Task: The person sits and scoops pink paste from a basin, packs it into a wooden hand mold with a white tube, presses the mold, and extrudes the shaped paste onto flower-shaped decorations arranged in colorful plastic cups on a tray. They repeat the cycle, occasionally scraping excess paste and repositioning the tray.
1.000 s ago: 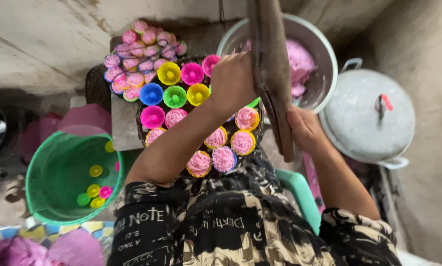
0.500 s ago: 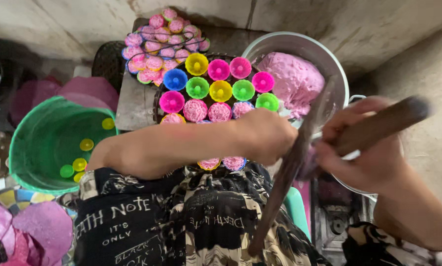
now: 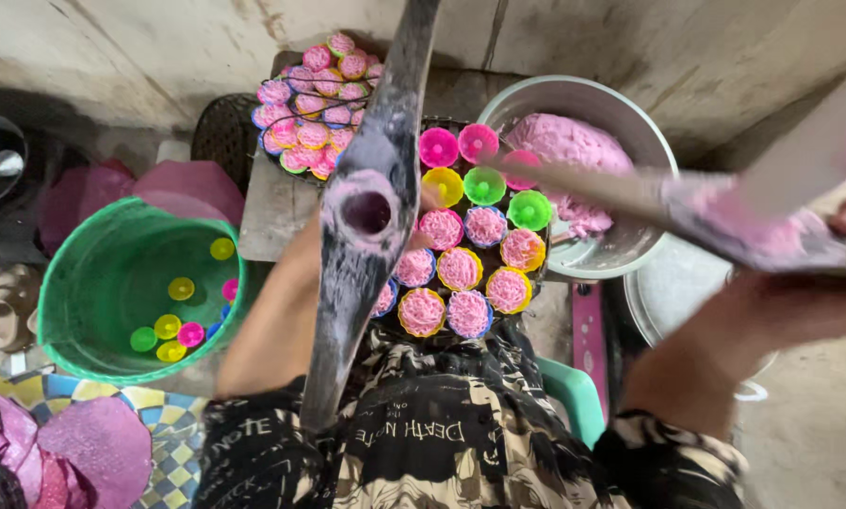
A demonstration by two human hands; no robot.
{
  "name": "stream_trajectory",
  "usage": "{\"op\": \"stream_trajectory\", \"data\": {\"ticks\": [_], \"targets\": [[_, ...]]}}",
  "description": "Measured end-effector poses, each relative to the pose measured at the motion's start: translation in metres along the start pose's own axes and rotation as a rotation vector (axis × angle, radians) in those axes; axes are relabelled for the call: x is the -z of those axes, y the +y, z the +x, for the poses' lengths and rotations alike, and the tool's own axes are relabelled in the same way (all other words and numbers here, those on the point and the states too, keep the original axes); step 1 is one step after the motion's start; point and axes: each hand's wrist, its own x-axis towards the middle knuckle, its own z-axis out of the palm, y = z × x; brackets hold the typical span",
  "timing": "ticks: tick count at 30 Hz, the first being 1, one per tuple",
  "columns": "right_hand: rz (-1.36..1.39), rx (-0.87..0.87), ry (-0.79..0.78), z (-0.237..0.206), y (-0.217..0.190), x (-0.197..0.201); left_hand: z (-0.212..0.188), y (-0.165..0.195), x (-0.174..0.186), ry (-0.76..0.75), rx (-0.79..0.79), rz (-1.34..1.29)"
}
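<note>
Right hand (image 3: 842, 236): at the right edge of view, fingers closed over the end of a flat paddle (image 3: 724, 212) smeared with pink dough; the paddle blade reaches left across the bowl (image 3: 649, 141).

Left hand: hidden behind the wooden press (image 3: 366, 217); only the forearm (image 3: 272, 330) shows, so its grip cannot be told. The press is a long dark wooden bar with a round hole ringed in pink dough, held close to the camera, and it blocks part of the tray (image 3: 527, 316).

Tray: dark, round, just beyond the person's lap, carrying small coloured cups (image 3: 484, 186). Near rows hold pink stringy dough; the far cups, pink, green and yellow, look unfilled.

Bowl: metal, right of the tray and touching its edge, with a mound of pink dough (image 3: 569, 146) inside.

Second tray (image 3: 315, 113): farther back on the left, piled with filled cups.

Bucket (image 3: 84, 283): green, on the left, with loose cups (image 3: 173, 325) in yellow, green, pink and blue at the bottom.

Lid (image 3: 663, 302): metal, round, under the right forearm, partly covered.

Other: pink cloths (image 3: 103, 443) at lower left; a teal seat edge (image 3: 574, 391) beside the patterned garment.

Surface and room: low wooden tabletop (image 3: 263, 212) under the trays; stained concrete floor (image 3: 112, 47) around.
</note>
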Motion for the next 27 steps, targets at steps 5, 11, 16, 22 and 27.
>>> {"op": "stream_trajectory", "data": {"ticks": [5,11,16,22,27], "targets": [[0.406,-0.049,0.034,-0.065,0.051,-0.105,-0.022,-0.035,-0.012,0.452,0.412,-0.788],[0.246,-0.362,-0.536,-0.096,0.1,-0.099,-0.071,-0.037,0.019,0.778,-0.374,-0.585],[-0.396,-0.87,-0.15,-0.075,0.189,0.02,-0.169,-0.023,0.059,1.005,-0.471,-0.654],[0.145,-1.348,-0.037,-0.145,0.249,0.09,-0.202,-0.028,0.08,1.176,-0.464,-0.36],[0.089,-1.298,0.103,-0.152,0.256,0.087,-0.189,-0.017,0.07,1.144,-0.435,-0.442]]}}
